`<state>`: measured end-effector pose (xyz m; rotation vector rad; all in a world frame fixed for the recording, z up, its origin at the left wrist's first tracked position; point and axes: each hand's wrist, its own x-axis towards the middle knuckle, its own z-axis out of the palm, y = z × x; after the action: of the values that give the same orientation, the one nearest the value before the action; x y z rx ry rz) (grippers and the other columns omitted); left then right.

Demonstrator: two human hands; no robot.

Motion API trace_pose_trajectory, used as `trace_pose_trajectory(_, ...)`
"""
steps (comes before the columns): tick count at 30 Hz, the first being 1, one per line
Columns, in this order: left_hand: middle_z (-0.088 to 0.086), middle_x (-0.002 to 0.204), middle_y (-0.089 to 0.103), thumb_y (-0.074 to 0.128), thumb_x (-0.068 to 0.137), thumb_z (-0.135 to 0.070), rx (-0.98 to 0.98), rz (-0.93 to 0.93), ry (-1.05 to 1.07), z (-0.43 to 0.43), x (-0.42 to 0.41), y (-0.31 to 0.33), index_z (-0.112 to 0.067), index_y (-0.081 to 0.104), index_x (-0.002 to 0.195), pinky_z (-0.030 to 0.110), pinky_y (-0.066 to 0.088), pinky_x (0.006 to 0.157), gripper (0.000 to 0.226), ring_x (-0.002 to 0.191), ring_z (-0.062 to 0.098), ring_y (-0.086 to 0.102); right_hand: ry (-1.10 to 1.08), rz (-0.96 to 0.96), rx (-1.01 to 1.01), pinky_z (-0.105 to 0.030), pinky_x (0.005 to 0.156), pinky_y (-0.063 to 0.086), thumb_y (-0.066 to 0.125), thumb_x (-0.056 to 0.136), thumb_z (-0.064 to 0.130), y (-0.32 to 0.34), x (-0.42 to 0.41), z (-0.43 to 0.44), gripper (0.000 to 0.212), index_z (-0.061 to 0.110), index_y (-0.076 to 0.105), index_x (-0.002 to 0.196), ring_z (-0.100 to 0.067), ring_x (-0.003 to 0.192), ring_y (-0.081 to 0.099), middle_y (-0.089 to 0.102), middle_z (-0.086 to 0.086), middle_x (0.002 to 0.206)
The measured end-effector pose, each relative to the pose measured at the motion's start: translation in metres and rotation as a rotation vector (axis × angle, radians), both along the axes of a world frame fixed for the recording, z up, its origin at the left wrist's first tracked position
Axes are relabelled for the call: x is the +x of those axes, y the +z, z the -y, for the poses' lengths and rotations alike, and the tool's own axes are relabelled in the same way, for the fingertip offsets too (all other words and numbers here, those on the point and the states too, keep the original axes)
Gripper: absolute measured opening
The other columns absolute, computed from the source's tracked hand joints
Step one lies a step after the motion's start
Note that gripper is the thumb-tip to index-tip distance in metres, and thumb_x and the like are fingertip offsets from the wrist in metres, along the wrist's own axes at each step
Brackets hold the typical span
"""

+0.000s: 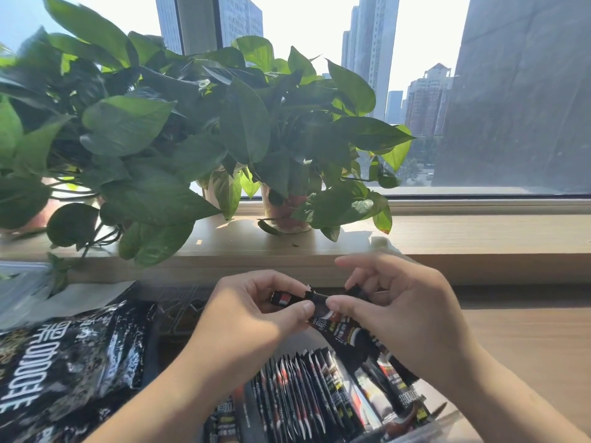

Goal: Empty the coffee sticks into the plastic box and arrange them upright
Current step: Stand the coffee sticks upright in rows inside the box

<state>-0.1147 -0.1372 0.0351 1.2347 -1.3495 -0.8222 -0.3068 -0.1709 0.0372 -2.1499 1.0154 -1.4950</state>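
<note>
My left hand point(252, 311) and my right hand point(403, 314) both pinch small black coffee sticks point(316, 303) between thumb and fingers, held above the box. Below them, several black coffee sticks point(307, 394) stand upright in a row inside a clear plastic box point(425, 431) at the bottom edge. A few more sticks point(393, 388) lean at the right end of that row. A large black coffee bag point(64, 362) lies crumpled on the table at the left.
Potted green plants point(179, 139) fill the wooden windowsill point(463, 235) behind my hands. A clear plastic lid or tray point(19, 286) lies at the far left. The wooden table point(527, 346) stretches to the right.
</note>
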Motion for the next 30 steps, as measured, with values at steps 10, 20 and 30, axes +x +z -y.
trace_pose_trajectory(10,0.010,0.079,0.076,0.080,0.079,-0.002,-0.059,-0.074,0.084,0.003,0.004,-0.001,-0.021,0.072,0.080,0.047,0.062,0.078,0.021,0.080,0.036,0.074,0.163,0.498,0.370,-0.038,0.059,0.052,0.078,0.070,0.024,0.018,-0.011,0.002,0.018,0.011,0.081,0.082,-0.027,0.056,0.053,0.065,-0.023,0.064)
trace_pose_trajectory(20,0.019,0.092,0.075,0.070,0.083,0.010,-0.080,-0.318,0.081,0.005,0.007,0.000,-0.017,0.079,0.093,0.026,0.062,0.071,0.030,0.082,0.024,0.077,-0.071,0.085,0.048,-0.017,0.052,0.050,0.081,0.078,0.011,0.003,-0.009,0.007,0.011,0.022,0.078,0.079,-0.013,0.059,0.067,0.073,0.006,0.069)
trace_pose_trajectory(30,0.008,0.089,0.079,0.062,0.088,0.013,-0.088,-0.327,-0.003,0.005,0.003,0.001,-0.016,0.078,0.104,0.025,0.061,0.075,0.037,0.086,0.019,0.076,-0.120,-0.105,0.186,-0.013,0.068,0.053,0.064,0.092,0.037,-0.005,-0.007,0.013,0.020,0.030,0.073,0.109,-0.001,0.092,0.060,0.060,0.018,0.101)
